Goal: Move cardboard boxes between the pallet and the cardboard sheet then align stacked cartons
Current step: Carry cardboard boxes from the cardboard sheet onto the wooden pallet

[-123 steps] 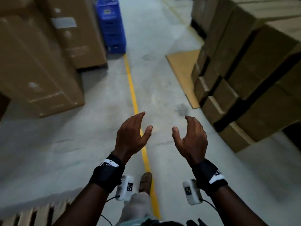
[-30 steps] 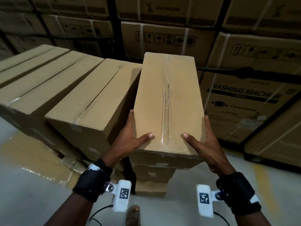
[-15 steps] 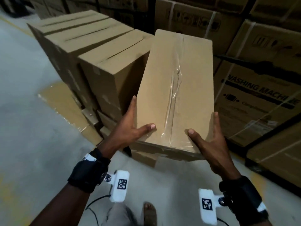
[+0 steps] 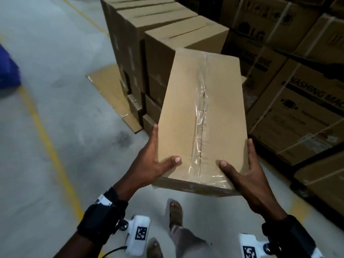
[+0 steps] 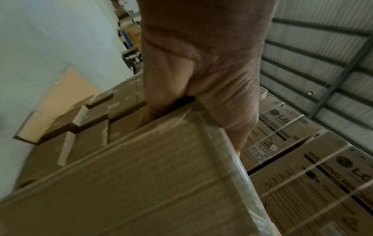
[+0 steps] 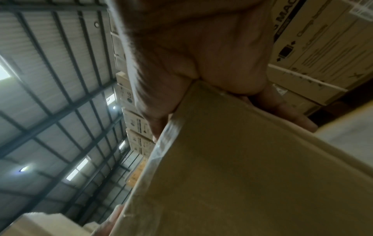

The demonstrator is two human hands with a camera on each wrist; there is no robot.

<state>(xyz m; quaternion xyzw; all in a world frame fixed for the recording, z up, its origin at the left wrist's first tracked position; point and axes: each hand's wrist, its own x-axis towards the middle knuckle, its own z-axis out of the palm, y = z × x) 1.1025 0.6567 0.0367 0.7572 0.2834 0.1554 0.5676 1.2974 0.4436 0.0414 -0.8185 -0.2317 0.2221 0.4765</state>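
I carry a long brown cardboard box with clear tape down its top seam, lifted free in front of my chest. My left hand grips its near left corner, thumb on top and fingers along the side. My right hand grips the near right corner the same way. The left wrist view shows the left hand clamped on the box; the right wrist view shows the right hand on the box. Behind stands the stack of plain cartons on a flat cardboard sheet.
Large printed washing machine cartons wall off the right side. A yellow floor line runs down the left over grey concrete, with a blurred blue object at the left edge. My sandalled foot is below the box.
Empty hands four seconds ago took hold of the box atop the stack. Since then the box has come off the stack, and the view has swung left toward the open floor.
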